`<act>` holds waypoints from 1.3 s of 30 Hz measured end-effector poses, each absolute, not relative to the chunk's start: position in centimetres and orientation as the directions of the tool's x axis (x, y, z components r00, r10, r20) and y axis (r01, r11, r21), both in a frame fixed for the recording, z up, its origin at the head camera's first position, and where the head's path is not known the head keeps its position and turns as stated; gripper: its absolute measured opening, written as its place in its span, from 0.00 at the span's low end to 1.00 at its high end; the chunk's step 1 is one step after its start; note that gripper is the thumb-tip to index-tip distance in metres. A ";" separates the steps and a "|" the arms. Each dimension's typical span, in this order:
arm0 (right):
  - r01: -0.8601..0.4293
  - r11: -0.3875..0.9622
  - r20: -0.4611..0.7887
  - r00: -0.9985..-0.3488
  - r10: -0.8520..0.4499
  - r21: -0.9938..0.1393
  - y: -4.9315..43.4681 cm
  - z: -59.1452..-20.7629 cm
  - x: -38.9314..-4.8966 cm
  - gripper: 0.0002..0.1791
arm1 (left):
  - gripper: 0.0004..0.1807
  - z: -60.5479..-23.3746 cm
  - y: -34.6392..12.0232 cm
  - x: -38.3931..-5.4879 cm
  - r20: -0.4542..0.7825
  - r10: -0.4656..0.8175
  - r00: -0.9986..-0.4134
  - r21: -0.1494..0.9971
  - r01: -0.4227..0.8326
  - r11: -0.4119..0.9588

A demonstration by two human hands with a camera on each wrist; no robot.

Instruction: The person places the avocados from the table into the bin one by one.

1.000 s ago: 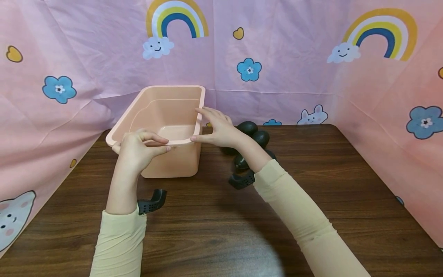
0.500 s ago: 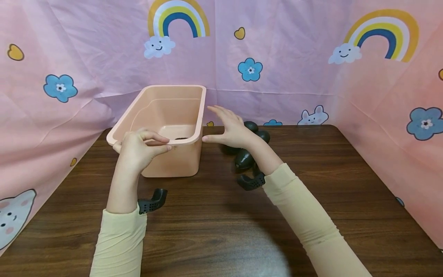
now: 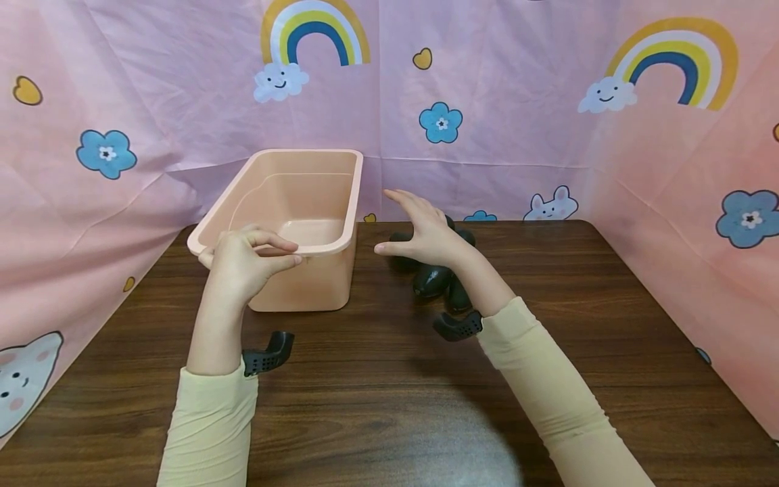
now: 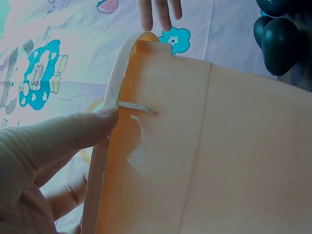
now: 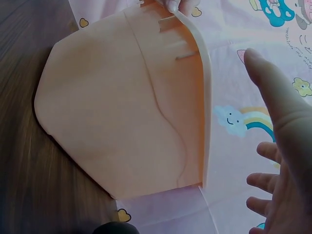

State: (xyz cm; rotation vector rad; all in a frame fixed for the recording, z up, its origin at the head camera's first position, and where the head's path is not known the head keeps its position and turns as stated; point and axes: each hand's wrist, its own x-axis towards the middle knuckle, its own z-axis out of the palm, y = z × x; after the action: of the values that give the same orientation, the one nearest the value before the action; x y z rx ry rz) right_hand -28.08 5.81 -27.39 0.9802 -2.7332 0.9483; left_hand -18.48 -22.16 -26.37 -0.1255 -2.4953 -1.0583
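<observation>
- Head view, nearest: cream sleeves (image 3: pixel 208 426) of thin, wrinkled fabric and black perforated brackets (image 3: pixel 262 362) at the wrists, over a brown wood-grain table (image 3: pixel 353 419).
- Left hand (image 3: pixel 240 267) pinches the near rim of the peach bin (image 3: pixel 304 287), with the thumb on the outer side.
- Smooth and plastic-looking, with rounded corners and thick lip, the bin stands upright on the table.
- Right hand (image 3: pixel 429 237) has thumb and fingers spread, gripping nothing, near the bin's right side but apart.
- Glossy, dark, egg-shaped fruits (image 3: pixel 431 281) lie clustered, partly hidden behind this hand; whether it touches them, I cannot tell.
- Farthest, creased pink and lilac cloth (image 3: pixel 499 88) carries cartoon prints.
</observation>
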 end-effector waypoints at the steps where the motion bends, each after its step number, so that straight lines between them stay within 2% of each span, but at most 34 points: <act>1: -0.600 0.603 0.278 -0.791 -0.545 -0.525 5.9 -27.4 -28.0 0.51 | 0.11 -26.4 -22.2 -18.5 0.418 -0.081 -0.905 0.665 0.244 0.706; 24: -0.582 0.642 0.313 -0.812 -0.493 -0.498 8.6 -29.0 -26.3 0.53 | 0.11 -26.6 -22.4 -18.5 0.416 -0.082 -0.906 0.661 0.239 0.711; 39: -0.559 0.625 0.361 -0.829 -0.428 -0.544 11.2 -31.0 -25.3 0.53 | 0.12 -26.5 -22.4 -18.5 0.416 -0.079 -0.906 0.666 0.244 0.705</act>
State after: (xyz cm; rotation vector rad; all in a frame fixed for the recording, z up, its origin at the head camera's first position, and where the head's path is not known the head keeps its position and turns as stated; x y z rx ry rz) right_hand -25.34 11.17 -31.00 0.8149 -2.6509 0.9881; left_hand -18.51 -22.36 -26.47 -0.1275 -2.4960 -1.0601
